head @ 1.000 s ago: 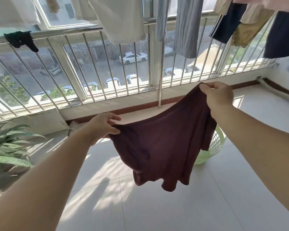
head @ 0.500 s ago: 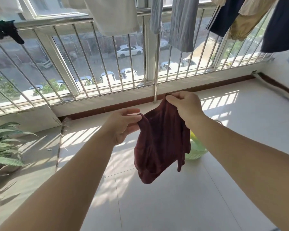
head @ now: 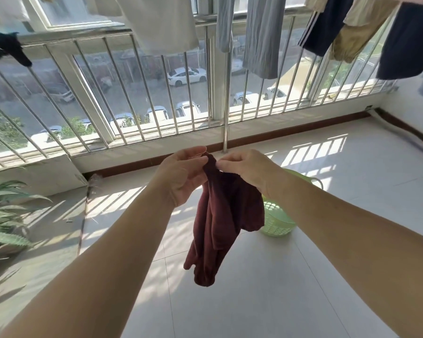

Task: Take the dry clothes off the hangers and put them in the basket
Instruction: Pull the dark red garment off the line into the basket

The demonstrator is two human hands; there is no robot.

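A dark red shirt [head: 220,220] hangs folded in half in front of me, pinched at its top by both hands. My left hand [head: 181,176] and my right hand [head: 249,172] grip it side by side, almost touching. Behind the shirt and my right forearm a light green plastic basket [head: 276,223] stands on the tiled floor, partly hidden. Overhead, more clothes hang on the line: a white shirt [head: 161,23], grey trousers [head: 261,37], a navy garment with white stripes [head: 325,25], tan trousers [head: 357,32] and another navy piece [head: 408,42].
A steel railing [head: 132,93] and windows close off the far side. A vertical steel pole [head: 226,101] stands on the sill. A green potted plant [head: 3,215] sits at the left. A dark sock [head: 7,48] lies on the rail.
My hands have come together, folding the red shirt from spread wide to a narrow hanging bundle. The view has tilted down a little.
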